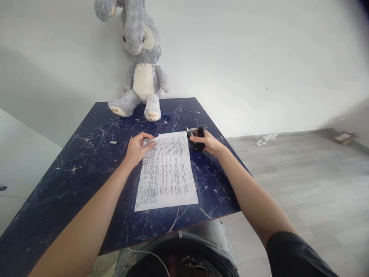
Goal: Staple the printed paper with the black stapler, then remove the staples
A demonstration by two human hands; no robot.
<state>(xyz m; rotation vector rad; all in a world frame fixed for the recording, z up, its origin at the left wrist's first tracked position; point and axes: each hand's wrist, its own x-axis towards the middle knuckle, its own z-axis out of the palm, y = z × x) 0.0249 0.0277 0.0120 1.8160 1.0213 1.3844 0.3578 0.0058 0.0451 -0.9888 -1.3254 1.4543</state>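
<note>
A white sheet of paper [165, 173], densely printed and creased, lies on the dark blue marbled table [95, 161]. My left hand [140, 148] is closed at the sheet's upper left corner, with the edge pinched between thumb and fingers. At the upper right corner, my right hand [209, 142] grips a small black hand tool [198, 146]. The tool has a gap in its middle and a rounded end by the paper's edge. My fingers cover part of it, so its exact kind is unclear. Whether the paper sits inside it, I cannot tell.
A grey plush rabbit [144, 80] sits at the table's far edge against the white wall [230, 57]. Left of my left hand lies a small whitish bar [113, 142]. On the floor at right are a clear plastic item [265, 139] and a brown box [345, 137].
</note>
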